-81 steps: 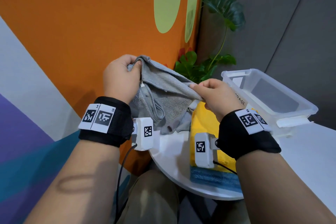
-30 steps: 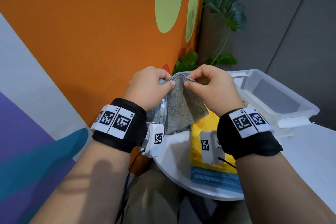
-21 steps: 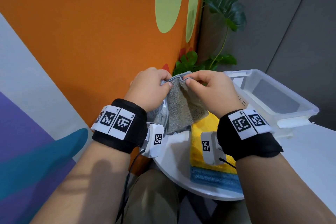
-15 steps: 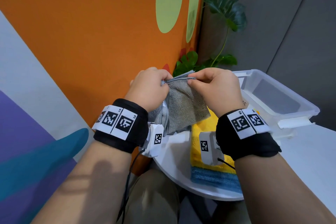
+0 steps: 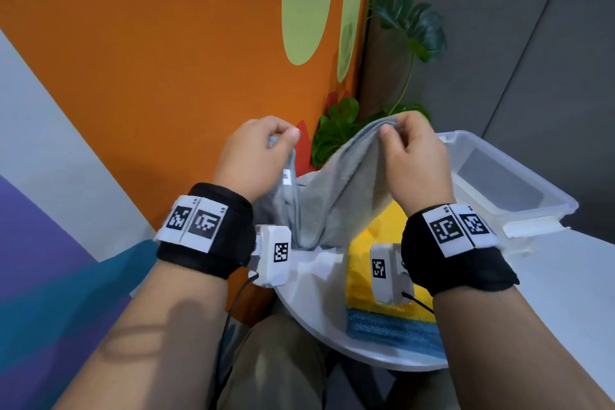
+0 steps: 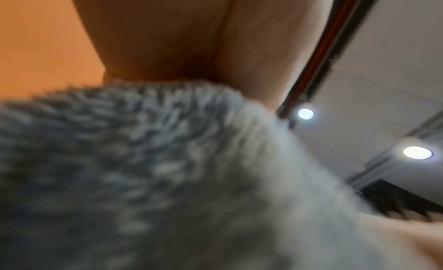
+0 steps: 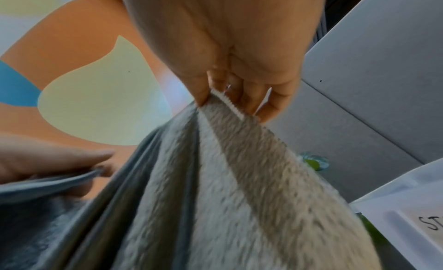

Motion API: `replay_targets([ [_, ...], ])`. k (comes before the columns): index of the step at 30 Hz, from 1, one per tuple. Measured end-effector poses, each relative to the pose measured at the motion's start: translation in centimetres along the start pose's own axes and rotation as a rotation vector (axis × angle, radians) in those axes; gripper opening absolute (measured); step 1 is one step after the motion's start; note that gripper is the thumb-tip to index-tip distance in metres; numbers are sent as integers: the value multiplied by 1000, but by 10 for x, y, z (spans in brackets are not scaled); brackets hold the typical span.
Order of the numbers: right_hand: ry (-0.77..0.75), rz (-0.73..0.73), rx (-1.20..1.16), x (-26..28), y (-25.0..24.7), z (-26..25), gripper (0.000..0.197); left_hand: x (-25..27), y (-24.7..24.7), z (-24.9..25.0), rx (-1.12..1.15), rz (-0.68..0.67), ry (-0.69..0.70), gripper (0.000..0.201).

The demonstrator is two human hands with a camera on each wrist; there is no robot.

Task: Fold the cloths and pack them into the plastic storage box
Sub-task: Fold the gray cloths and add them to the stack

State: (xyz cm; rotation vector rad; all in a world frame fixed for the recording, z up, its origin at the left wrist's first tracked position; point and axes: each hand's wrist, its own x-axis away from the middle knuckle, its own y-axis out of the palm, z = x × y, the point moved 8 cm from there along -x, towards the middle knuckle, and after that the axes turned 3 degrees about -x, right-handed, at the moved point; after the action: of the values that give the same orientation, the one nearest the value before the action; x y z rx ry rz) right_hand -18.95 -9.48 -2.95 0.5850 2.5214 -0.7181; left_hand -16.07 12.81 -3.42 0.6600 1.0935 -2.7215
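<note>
I hold a grey cloth up in the air above the round white table. My left hand pinches one top corner of it. My right hand pinches the other top corner, thumb against fingers on the hem. The cloth sags between the two hands and hangs toward the table. The grey cloth fills the left wrist view, blurred. The clear plastic storage box stands to the right, with nothing seen inside. A yellow cloth lies flat on a blue cloth under my right wrist.
An orange wall with green shapes runs close along the left. A leafy green plant stands behind the table in the corner. The box bears a white label with handwriting. My knee shows below the table edge.
My hands, which met at the cloth's top edge a second ago, have drawn apart sideways. The cloth now spreads and sags between them.
</note>
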Motion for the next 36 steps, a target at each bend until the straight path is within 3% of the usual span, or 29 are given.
replay_targets([
  [2, 54, 86, -12, -4, -14, 9, 14, -2, -17, -16, 107, 110, -99, 30],
  [7, 111, 314, 15, -9, -52, 23, 20, 1, -46, -73, 480, 311, -423, 31],
  [10, 149, 393, 20, -9, -66, 32, 22, 3, -49, -95, 585, 367, -473, 30],
  [13, 179, 441, 29, -8, -75, 38, 24, 3, -49, -96, 597, 357, -466, 38],
  [18, 216, 469, 43, -4, -83, 43, 24, 0, -51, -89, 420, 309, -415, 10],
  [21, 228, 489, 43, -3, -88, 47, 24, -2, -54, -85, 260, 312, -322, 23],
  [24, 244, 495, 53, -3, -90, 51, 24, -2, -58, -83, 180, 374, -284, 22],
  [36, 337, 470, 71, 4, -94, 63, 30, 7, -54, -70, 225, 523, -277, 18],
])
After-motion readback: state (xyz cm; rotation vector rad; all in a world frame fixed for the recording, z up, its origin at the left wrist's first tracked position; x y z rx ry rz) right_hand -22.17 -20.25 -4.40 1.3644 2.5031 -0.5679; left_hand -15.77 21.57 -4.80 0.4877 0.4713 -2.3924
